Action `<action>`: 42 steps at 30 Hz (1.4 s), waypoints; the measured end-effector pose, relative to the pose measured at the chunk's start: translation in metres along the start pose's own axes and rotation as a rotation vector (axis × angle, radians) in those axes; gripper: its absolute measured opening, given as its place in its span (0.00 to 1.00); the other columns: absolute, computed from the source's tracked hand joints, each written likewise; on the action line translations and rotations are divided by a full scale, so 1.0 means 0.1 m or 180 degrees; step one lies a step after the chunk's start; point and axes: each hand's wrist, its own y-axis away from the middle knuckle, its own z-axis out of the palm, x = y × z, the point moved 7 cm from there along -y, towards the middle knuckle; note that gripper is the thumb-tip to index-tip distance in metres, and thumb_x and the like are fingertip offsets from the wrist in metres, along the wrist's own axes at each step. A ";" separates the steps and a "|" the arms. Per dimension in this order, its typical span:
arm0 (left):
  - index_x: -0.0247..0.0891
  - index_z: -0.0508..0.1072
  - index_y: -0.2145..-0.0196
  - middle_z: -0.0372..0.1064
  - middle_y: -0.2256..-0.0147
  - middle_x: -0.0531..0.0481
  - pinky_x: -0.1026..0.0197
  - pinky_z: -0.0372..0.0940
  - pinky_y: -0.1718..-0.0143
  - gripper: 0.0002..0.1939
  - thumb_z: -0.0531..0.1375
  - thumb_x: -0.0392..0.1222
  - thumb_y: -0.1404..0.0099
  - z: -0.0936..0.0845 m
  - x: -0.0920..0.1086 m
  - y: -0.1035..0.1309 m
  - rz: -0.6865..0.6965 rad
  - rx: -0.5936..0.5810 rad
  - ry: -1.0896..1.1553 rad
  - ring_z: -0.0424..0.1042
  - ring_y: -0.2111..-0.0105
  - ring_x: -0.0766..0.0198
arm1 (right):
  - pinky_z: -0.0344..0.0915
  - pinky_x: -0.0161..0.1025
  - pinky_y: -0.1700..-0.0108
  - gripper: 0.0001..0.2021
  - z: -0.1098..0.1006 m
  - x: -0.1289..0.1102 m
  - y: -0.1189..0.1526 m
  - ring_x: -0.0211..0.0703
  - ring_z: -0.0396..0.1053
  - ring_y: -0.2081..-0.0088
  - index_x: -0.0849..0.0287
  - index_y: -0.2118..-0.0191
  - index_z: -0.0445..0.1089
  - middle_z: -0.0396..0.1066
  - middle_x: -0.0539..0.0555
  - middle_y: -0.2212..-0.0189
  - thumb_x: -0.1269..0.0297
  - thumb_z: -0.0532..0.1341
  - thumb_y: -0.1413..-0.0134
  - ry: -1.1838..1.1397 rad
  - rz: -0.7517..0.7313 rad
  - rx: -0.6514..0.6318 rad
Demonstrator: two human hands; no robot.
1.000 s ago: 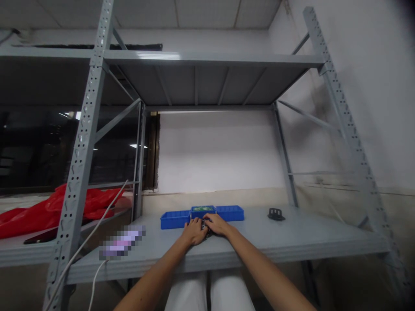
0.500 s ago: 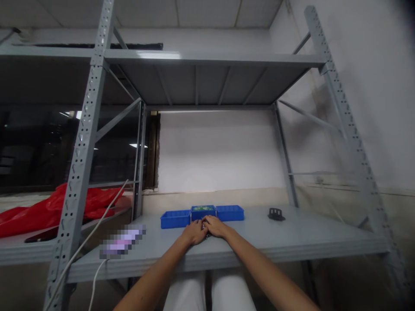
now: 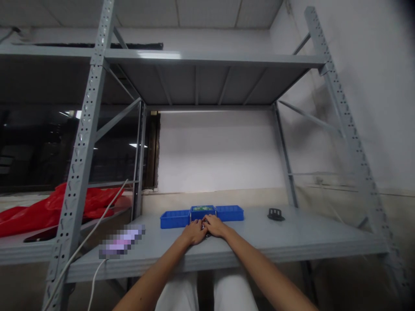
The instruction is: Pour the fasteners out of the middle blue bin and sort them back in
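Note:
My left hand [image 3: 194, 232] and my right hand [image 3: 214, 225] meet at the middle of the grey shelf, fingertips together and fingers bent. Small shiny metallic bits [image 3: 207, 235] show between and just below them, too small to name. Both hands look closed on something there, but the fingers hide most of it. Right behind the hands stands a blue bin [image 3: 202, 209] with green-and-white contents. A second blue bin [image 3: 175, 220] adjoins it on the left, and a third blue bin [image 3: 231, 214] on the right.
The grey shelf board [image 3: 292, 242] runs between perforated metal uprights. A black slotted piece [image 3: 276, 214] lies to the right. A blurred purple device [image 3: 122, 241] with a white cable [image 3: 94, 285] is at left, near red plastic [image 3: 97, 201]. Another shelf [image 3: 210, 82] hangs overhead.
The hands stay in nearly the same place, with only slight finger movement over the small bits. The legs below the shelf have moved apart a little.

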 end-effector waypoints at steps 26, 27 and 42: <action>0.33 0.64 0.43 0.63 0.42 0.36 0.42 0.61 0.47 0.30 0.42 0.54 0.33 -0.02 0.03 0.02 0.0024 -0.0010 0.0011 0.63 0.43 0.43 | 0.57 0.45 0.48 0.14 -0.04 -0.05 0.03 0.49 0.67 0.52 0.60 0.54 0.71 0.72 0.60 0.55 0.61 0.52 0.37 0.0057 0.0103 -0.0074; 0.33 0.64 0.42 0.62 0.42 0.36 0.42 0.61 0.47 0.30 0.42 0.54 0.33 -0.02 0.03 0.02 0.0025 -0.0013 0.0009 0.63 0.43 0.43 | 0.57 0.45 0.48 0.14 -0.04 -0.05 0.03 0.50 0.67 0.52 0.60 0.54 0.71 0.72 0.60 0.55 0.61 0.52 0.37 0.0060 0.0107 -0.0075; 0.32 0.64 0.43 0.63 0.43 0.36 0.41 0.62 0.48 0.29 0.42 0.52 0.33 0.01 0.01 -0.01 0.0056 0.0030 -0.0019 0.64 0.44 0.42 | 0.58 0.45 0.48 0.15 -0.03 -0.04 0.02 0.51 0.67 0.52 0.61 0.53 0.71 0.72 0.62 0.54 0.61 0.52 0.37 0.0057 0.0107 -0.0069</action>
